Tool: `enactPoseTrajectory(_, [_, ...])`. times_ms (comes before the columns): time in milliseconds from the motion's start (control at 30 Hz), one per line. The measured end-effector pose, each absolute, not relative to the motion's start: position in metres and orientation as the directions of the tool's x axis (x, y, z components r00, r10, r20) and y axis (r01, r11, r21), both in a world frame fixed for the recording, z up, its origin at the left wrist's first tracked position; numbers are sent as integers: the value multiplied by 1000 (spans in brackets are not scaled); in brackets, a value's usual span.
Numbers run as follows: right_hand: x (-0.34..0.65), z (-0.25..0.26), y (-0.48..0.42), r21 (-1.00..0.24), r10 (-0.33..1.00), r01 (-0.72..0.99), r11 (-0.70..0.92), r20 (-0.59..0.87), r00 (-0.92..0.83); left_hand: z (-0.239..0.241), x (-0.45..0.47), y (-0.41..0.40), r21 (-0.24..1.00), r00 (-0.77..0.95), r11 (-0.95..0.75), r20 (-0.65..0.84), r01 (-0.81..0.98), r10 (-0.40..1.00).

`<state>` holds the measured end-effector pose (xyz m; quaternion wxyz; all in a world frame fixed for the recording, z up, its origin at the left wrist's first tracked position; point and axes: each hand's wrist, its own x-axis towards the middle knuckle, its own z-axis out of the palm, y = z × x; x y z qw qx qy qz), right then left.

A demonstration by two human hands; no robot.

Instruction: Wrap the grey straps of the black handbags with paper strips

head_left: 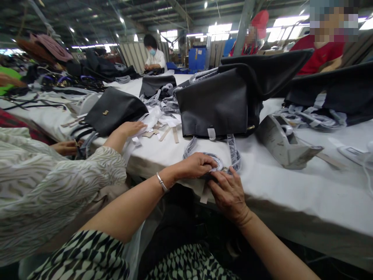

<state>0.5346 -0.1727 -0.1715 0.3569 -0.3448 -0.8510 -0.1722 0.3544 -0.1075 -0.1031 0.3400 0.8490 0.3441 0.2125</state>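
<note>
At the table's front edge my left hand (196, 165), with a bracelet at the wrist, is closed on a bag strap (215, 158) wrapped in clear plastic. My right hand (229, 190) meets it there, its curled fingers pinching the same strap near a small metal ring. Just beyond both hands stands a black handbag (215, 105), its wrapped strap coming down onto the cloth. A white tab (211, 133) sits on the bag's lower edge. Below my fingers hangs a beige paper strip (205, 194). What lies between my fingertips is partly hidden.
To the right stands a grey tape dispenser (287, 144). A co-worker's hand (128, 130) rests by another black bag (113, 111) at left, near scattered paper strips (169, 132). More black bags (335, 97) with wrapped straps lie at right. Other people stand across the table.
</note>
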Motion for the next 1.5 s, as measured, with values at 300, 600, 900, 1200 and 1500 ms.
enactPoseTrajectory(300, [550, -162, -169, 70, 442, 661, 747, 689, -573, -119, 372, -98, 616, 504, -500, 186, 609, 843])
enactPoseTrajectory(600, [546, -160, -170, 43, 447, 651, 758, 692, -566, -121, 365, -101, 652, 473, -512, 257, 559, 843])
enactPoseTrajectory(900, [536, -169, -177, 29, 461, 682, 731, 715, -525, -116, 366, -105, 688, 437, -480, 255, 545, 862])
enactPoseTrajectory(1200, [534, -165, -178, 79, 407, 641, 763, 713, -571, -124, 364, -104, 733, 442, -505, 307, 455, 843])
enactPoseTrajectory(1500, [523, -162, -171, -24, 423, 629, 777, 760, -493, -130, 363, -109, 790, 332, -498, 391, 356, 858])
